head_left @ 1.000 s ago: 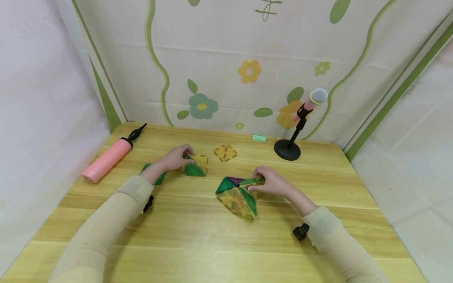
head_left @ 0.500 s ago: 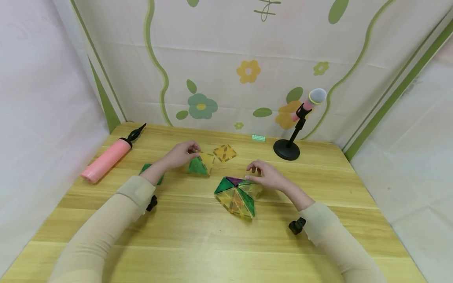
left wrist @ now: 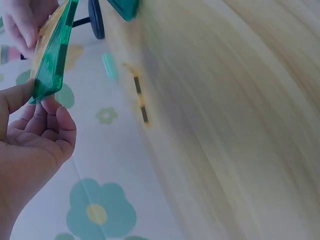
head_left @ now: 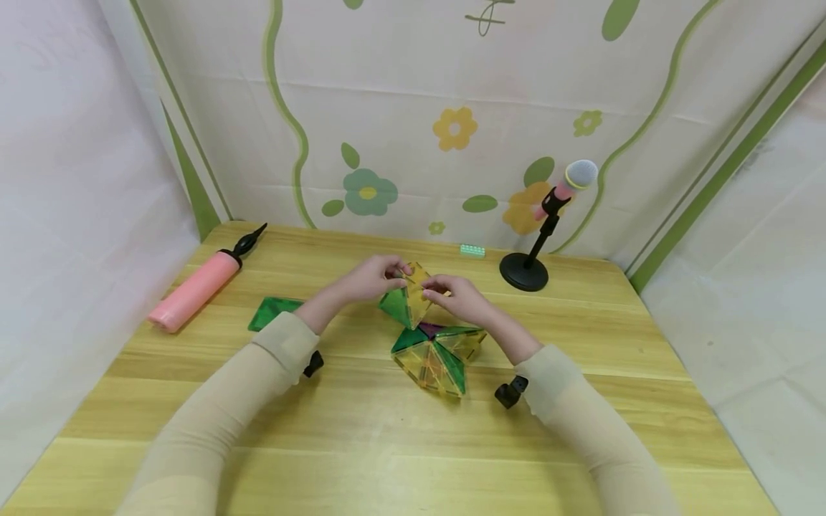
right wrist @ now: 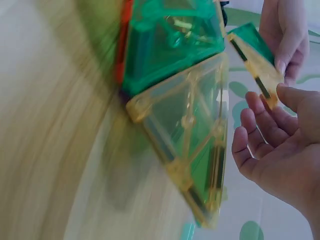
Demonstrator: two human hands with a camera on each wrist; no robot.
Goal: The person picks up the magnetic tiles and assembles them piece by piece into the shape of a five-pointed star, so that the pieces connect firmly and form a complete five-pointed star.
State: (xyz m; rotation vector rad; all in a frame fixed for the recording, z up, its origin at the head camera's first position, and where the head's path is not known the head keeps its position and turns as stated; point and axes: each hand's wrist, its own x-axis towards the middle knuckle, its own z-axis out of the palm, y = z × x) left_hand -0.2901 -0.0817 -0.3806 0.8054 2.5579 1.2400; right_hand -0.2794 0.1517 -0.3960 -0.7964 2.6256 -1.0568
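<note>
Both hands hold one joined pair of magnetic tiles, a green triangle [head_left: 395, 307] and a yellow triangle [head_left: 418, 301], raised just behind a standing cluster. My left hand [head_left: 373, 278] pinches the green side between thumb and fingers, also plain in the left wrist view. At the yellow corner [right wrist: 267, 85], my right hand [head_left: 459, 297] pinches with thumb and fingertips. Below the hands stands the cluster of magnetic tiles [head_left: 429, 362], joined from green, yellow and purple triangles. Neither hand touches it. A yellow tile [left wrist: 141, 102] on the table is mostly hidden behind the held pair in the head view.
Left of the left forearm lies a green tile [head_left: 274, 312], partly covered by the arm. A pink hand pump [head_left: 196, 292] is at the table's left. At the back are a mint-coloured block [head_left: 472, 251] and a toy microphone on a black stand [head_left: 524, 271]. Printed cloth encloses the table.
My left hand has carried the green-and-yellow pair rightward. My right hand let go of the cluster's right-hand tile and moved up and left to take the pair's yellow corner.
</note>
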